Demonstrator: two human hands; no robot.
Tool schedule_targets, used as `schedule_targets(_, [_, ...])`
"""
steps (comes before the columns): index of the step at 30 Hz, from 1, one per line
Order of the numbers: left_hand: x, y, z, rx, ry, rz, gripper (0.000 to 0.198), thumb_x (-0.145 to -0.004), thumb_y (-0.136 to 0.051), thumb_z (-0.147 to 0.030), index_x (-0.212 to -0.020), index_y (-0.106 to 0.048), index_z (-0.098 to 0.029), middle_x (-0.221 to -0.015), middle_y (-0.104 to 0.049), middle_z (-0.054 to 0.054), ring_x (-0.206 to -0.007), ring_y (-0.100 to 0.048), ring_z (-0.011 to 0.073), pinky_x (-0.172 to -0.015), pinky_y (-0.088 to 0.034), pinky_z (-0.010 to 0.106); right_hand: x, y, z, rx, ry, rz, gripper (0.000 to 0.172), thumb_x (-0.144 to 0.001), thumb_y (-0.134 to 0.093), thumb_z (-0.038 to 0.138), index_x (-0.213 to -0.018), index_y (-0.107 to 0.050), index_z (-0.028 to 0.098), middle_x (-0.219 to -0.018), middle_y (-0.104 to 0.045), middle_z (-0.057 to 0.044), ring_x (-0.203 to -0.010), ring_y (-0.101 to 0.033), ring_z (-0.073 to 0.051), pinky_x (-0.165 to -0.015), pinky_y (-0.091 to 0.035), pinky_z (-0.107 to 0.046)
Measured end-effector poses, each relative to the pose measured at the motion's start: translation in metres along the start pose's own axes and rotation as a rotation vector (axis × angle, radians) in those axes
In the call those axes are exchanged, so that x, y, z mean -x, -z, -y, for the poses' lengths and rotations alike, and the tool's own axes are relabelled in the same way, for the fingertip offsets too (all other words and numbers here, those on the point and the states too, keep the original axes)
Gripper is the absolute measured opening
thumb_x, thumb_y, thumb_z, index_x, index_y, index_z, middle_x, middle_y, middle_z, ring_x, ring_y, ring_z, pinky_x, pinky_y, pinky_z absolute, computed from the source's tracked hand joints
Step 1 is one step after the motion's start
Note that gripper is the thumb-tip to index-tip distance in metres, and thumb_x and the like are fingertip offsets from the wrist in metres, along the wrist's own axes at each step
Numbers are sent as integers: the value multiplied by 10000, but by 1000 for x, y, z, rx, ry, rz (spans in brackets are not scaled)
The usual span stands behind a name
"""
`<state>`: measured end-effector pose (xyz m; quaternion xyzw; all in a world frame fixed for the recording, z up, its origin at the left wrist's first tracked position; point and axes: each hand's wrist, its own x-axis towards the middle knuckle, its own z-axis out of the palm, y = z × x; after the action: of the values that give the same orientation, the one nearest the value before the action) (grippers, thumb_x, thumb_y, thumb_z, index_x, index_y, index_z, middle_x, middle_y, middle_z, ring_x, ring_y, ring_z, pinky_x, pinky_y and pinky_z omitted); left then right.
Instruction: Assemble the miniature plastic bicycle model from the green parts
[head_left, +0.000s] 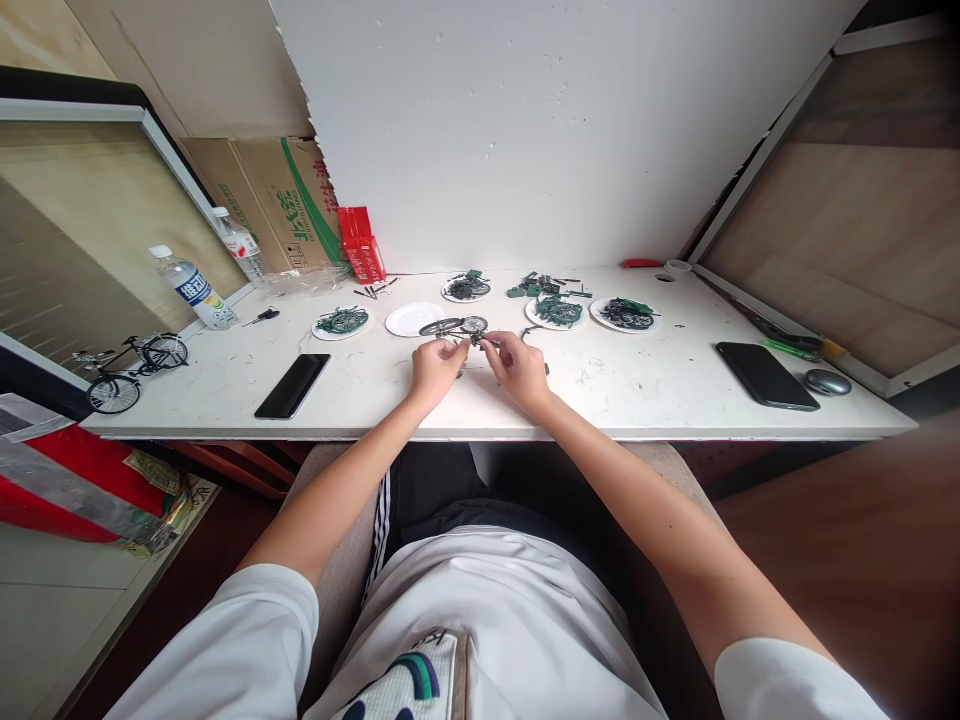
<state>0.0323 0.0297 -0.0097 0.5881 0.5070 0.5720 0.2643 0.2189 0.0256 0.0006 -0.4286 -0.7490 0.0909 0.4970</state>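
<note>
Near the middle of the white table, my left hand (435,372) and my right hand (519,368) meet with fingertips pinched on a partly built model bicycle (450,327). Its two spoked wheels and dark frame lean away from me, beyond the fingers. Which small part each hand pinches is too small to make out. Just behind the bicycle lies a bare white paper plate (411,319). A thin dark curved part (531,330) rests to the right, by my right hand. Small dark pieces lie partly hidden under both hands.
Paper plates with green and black parts (341,321) stand along the back. A finished model bicycle (135,365) stands far left, near drink bottles (196,290). Phones lie left (292,386) and right (765,376). A red box (361,245) leans by a carton (277,205).
</note>
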Motion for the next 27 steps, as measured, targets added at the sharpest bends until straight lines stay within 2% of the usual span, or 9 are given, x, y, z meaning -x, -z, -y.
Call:
schedule_targets(2, [2,0,-3,11,26,12,388,-893,-793,-557,-770,-713,-198,-695,-759,50,-622,-751,183,-615,-602,284,0,0,-1,42,14,0,593,-1089,-403,705,-1186,-728,218,-659,-647,-33,-603,-569,-185,-648,-369,-314])
schedule_targets(5, [4,0,-9,168,9,100,356,-912,-779,-526,-918,-762,-170,-846,-812,88,-719,-794,194,-703,-650,314,0,0,0,118,37,10,547,-1112,-406,645,-1186,-733,213,-683,-696,-57,-619,-610,-197,-627,-339,-314])
schedule_targets(9, [4,-1,-13,311,-5,145,475,-874,-816,-566,-1085,-769,-143,-992,-830,128,-859,-823,233,-793,-687,366,0,-1,0,185,74,25,491,-1136,-398,557,-1161,-740,206,-758,-767,-89,-663,-663,-205,-612,-327,-316])
schedule_targets(15, [-1,-3,-13,444,110,150,561,-823,-849,-645,-1075,-758,-151,-1069,-825,130,-913,-824,248,-808,-687,371,1,-4,-2,206,141,45,392,-1141,-456,440,-1132,-774,210,-887,-823,-90,-692,-694,-191,-638,-373,-311])
schedule_targets(20, [0,-3,-17,537,182,131,570,-740,-947,-561,-1104,-776,-156,-1169,-817,126,-949,-817,247,-809,-647,341,2,-5,-3,222,162,3,325,-1123,-520,387,-1105,-788,203,-776,-779,-43,-626,-658,-163,-610,-383,-289])
schedule_targets(27, [-1,-1,-13,506,212,114,545,-746,-953,-516,-1136,-811,-163,-1266,-805,143,-969,-796,238,-758,-593,306,1,-4,0,225,144,16,313,-1116,-540,402,-1076,-779,205,-674,-674,-2,-555,-575,-139,-593,-364,-268])
